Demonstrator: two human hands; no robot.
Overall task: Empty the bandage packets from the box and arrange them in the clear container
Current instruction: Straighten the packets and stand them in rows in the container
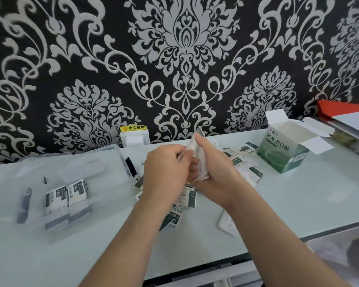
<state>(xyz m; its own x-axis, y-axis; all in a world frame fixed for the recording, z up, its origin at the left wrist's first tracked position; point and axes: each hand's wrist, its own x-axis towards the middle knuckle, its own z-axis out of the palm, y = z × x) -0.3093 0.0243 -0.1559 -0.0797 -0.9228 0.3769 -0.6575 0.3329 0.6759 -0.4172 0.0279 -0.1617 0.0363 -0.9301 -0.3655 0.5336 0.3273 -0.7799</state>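
Note:
Both hands meet above the table's middle. My right hand [214, 168] grips a stack of white bandage packets [201, 162] stood on edge, and my left hand [164, 172] pinches the same stack from the left. Loose green-and-white packets [245, 162] lie scattered under and right of the hands, with more [172, 220] below my left wrist. The clear container [112, 162] sits at the left, with two packet stacks [65, 195] side by side inside. The green-and-white box [282, 150] stands open at the right.
The pale table [298, 204] ends at its front edge lower right. A white folded leaflet [227, 223] lies near my right forearm. A wall socket [135, 137] with a yellow warning label sits behind the container. A red folder [340, 110] and white papers rest far right.

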